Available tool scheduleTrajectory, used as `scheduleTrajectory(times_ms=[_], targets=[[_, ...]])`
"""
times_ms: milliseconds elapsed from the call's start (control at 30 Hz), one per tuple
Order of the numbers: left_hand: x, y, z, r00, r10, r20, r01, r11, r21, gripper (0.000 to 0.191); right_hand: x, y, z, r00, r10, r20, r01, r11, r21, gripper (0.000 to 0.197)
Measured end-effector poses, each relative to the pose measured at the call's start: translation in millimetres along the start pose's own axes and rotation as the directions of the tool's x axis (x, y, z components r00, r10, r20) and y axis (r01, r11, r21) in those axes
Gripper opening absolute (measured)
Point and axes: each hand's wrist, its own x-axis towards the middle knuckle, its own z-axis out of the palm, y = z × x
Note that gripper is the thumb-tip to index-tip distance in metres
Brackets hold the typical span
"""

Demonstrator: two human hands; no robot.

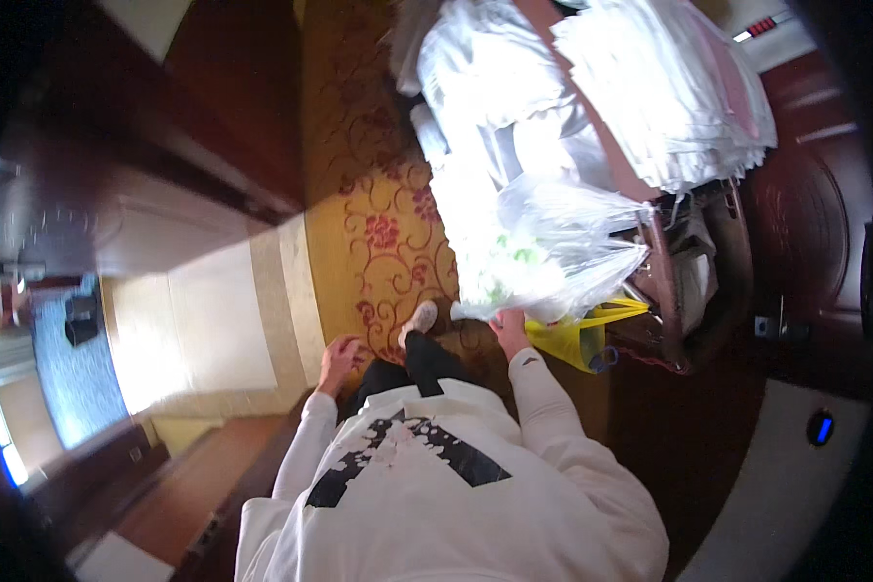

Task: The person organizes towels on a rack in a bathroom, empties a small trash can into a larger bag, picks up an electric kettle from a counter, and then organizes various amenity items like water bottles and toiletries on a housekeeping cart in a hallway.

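Note:
My left hand (pixel 342 360) hangs at my side over the patterned carpet, with loosely bent fingers and nothing visible in it. My right hand (pixel 511 333) is at the near edge of a clear plastic bag (pixel 567 269), its fingertips partly hidden there, so I cannot tell whether it grips anything. Whitish and green contents show through the bag, which hangs by its stretched handles from the end of a brown linen cart (pixel 662 284). Beside it hangs a yellow plastic bag (pixel 564 343) on the same cart end, close to my right hand.
Folded white linens (pixel 647 94) and bunched white cloth (pixel 495 65) load the cart. A yellow carpet with red flowers (pixel 382 233) runs ahead. To the left, a doorway opens onto a pale tiled floor (pixel 189 327). A dark red wooden door (pixel 800 182) stands right of the cart.

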Motion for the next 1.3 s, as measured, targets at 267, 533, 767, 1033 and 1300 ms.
scheduleTrajectory(times_ms=[267, 533, 767, 1033, 1300], targets=[[-93.6, -92.5, 68.9, 0.991, 0.023, -0.132, -0.040, 0.991, -0.130, 0.020, 36.9, -58.4, -35.5, 0.739, -0.097, 0.666, 0.657, -0.112, -0.745, 0.042], [-143.0, -198.1, 92.6, 0.967, -0.254, 0.019, 0.239, 0.881, -0.408, 0.034, -15.2, -72.0, 0.5, 0.711, -0.153, 0.687, 0.622, -0.318, -0.715, 0.038], [-83.0, -150.0, 186.7, 0.902, 0.083, 0.423, 0.283, 0.628, -0.725, 0.049, -45.6, -51.5, 26.0, 0.441, -0.239, 0.865, 0.896, 0.062, -0.440, 0.026], [106.7, -107.2, 256.4, 0.930, 0.326, 0.168, 0.117, 0.172, -0.978, 0.090, 5.9, 53.2, -76.2, 0.702, -0.161, 0.693, 0.707, 0.050, -0.705, 0.024], [127.3, -117.0, 264.5, 0.887, 0.462, 0.003, -0.065, 0.132, -0.989, 0.071, 227.6, 55.2, -125.5, 0.623, -0.552, 0.554, 0.202, -0.571, -0.796, 0.062]])
